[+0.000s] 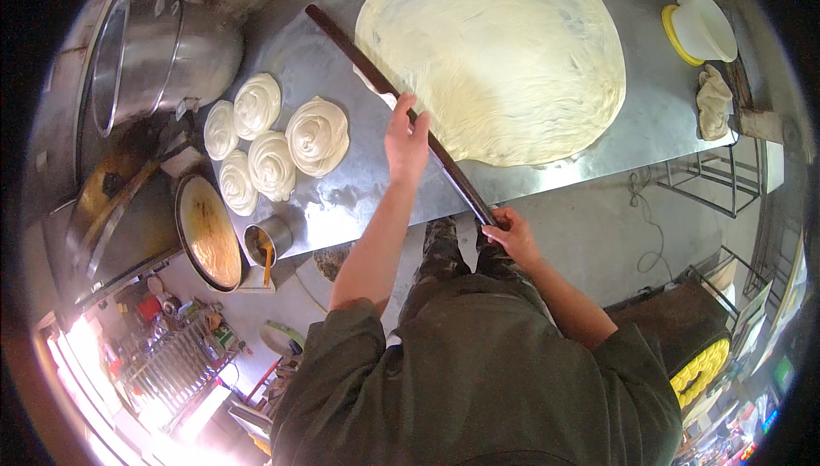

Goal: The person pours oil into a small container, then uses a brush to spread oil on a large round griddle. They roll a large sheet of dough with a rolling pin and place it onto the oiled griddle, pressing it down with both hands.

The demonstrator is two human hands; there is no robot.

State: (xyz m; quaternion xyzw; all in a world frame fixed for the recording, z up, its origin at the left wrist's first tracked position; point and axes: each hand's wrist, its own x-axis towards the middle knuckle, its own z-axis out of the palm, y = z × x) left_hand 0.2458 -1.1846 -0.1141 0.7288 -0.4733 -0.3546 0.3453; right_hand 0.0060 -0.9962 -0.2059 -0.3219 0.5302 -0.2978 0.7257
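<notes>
A large, thin round sheet of dough lies spread on the steel worktable. A long dark rolling pin slants across its left edge, and a flap of dough shows on the pin's far side. My left hand rests over the middle of the pin, fingers extended across it; whether it grips is unclear. At the table's front edge, my right hand holds the near end of the pin between thumb and fingers. Several coiled dough rounds sit to the left of the pin.
A steel cup with an orange-handled utensil and a round pan stand at the left front. Behind them is a big metal pot. A white tub and a crumpled cloth lie at the right, above a metal-framed stool.
</notes>
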